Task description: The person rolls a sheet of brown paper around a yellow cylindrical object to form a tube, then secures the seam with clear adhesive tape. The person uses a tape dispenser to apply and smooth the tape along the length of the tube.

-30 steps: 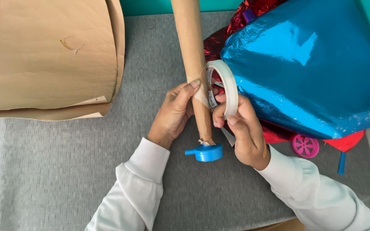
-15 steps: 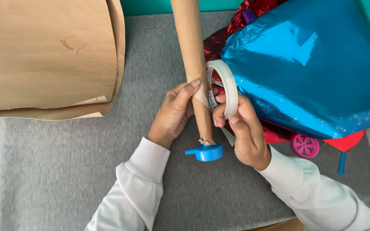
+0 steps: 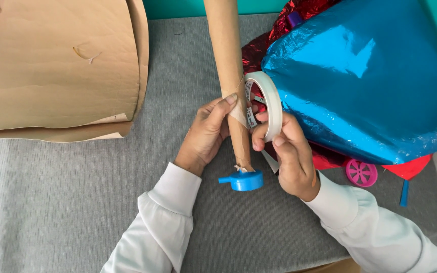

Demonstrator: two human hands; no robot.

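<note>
Nothing has shifted since the earlier frame: both hands stay put. The left hand (image 3: 206, 134) presses its thumb on a strip of tape against the brown cardboard tube (image 3: 229, 76), grip closed around it. The right hand (image 3: 288, 154) pinches the white tape roll (image 3: 269, 103) beside the tube, above the blue cap (image 3: 244, 180) on the grey counter (image 3: 77, 202).

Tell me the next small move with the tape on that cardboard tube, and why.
Probably press the tape end flat with the left hand. Its thumb already pins the strip against the cardboard tube, while the right hand holds the tape roll close beside it, so the strip looks only partly stuck.
</note>
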